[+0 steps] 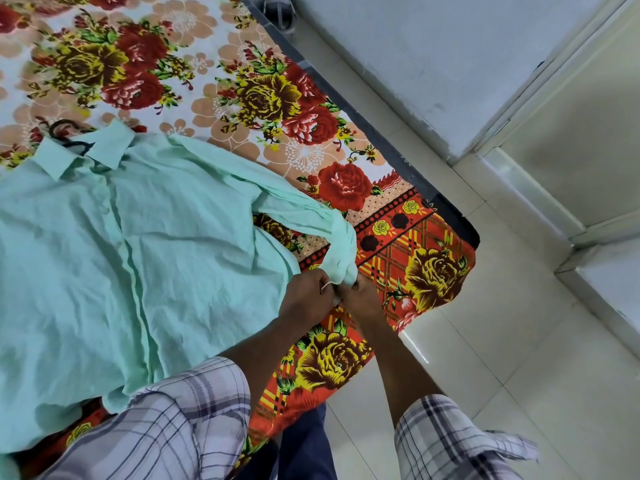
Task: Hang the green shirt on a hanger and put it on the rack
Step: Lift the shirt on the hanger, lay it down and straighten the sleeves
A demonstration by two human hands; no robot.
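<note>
The green shirt (pixel 114 258) lies spread flat, front up, on a flowered bedsheet (pixel 194 74). Its collar points to the upper left, and a dark hanger (pixel 69 138) pokes out of the neck there. The shirt's right-hand sleeve runs down toward the bed's near corner. My left hand (pixel 304 294) and my right hand (pixel 360 296) meet at that sleeve's cuff (pixel 343 263) and both pinch its bunched end. The rack is not in view.
The bed's dark edge (pixel 381 140) runs diagonally from top centre to the right. White tiled floor (pixel 519 358) lies to the right of it. A white wall and door frame (pixel 485 98) stand at the upper right. My plaid sleeves fill the bottom.
</note>
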